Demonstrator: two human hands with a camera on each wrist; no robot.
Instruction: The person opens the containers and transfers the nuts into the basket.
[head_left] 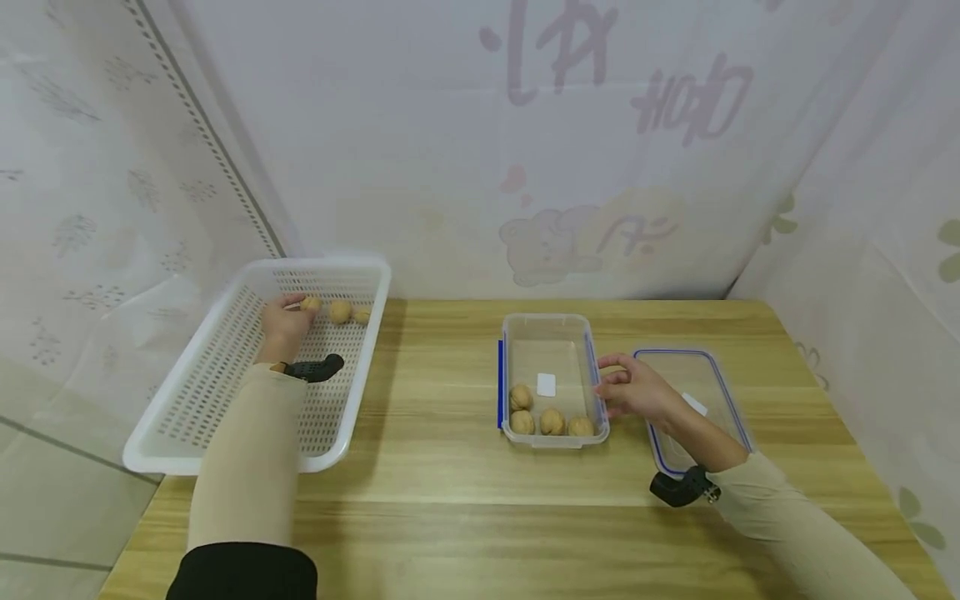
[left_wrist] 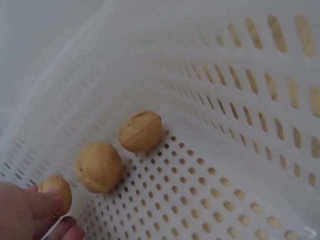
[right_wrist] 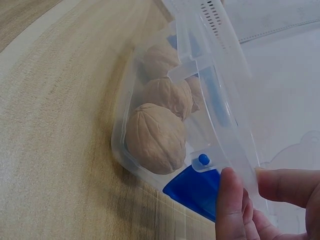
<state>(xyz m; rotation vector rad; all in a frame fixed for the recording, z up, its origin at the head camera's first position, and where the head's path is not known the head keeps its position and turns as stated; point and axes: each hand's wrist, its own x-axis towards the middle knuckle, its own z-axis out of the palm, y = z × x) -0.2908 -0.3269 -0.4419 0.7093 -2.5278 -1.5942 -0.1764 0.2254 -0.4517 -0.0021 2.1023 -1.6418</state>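
Note:
Inside the white plastic basket (head_left: 367,375), at its far end, my left hand (head_left: 288,321) pinches a walnut (left_wrist: 56,195) between thumb and fingers. Two more walnuts lie close by on the basket floor, a nearer walnut (left_wrist: 98,167) and one walnut (left_wrist: 141,131) by the corner. My right hand (head_left: 633,387) grips the right side of a clear plastic food container (head_left: 551,354), thumb on one side of the rim and fingers by the blue latch (right_wrist: 195,192). Several walnuts (head_left: 552,422) sit along the container's near end.
The container's clear lid (head_left: 686,375), edged in blue, lies on the wooden table (head_left: 442,492) under my right forearm. A patterned white curtain (head_left: 420,150) hangs behind the table and along its sides. The basket stands at the table's left edge.

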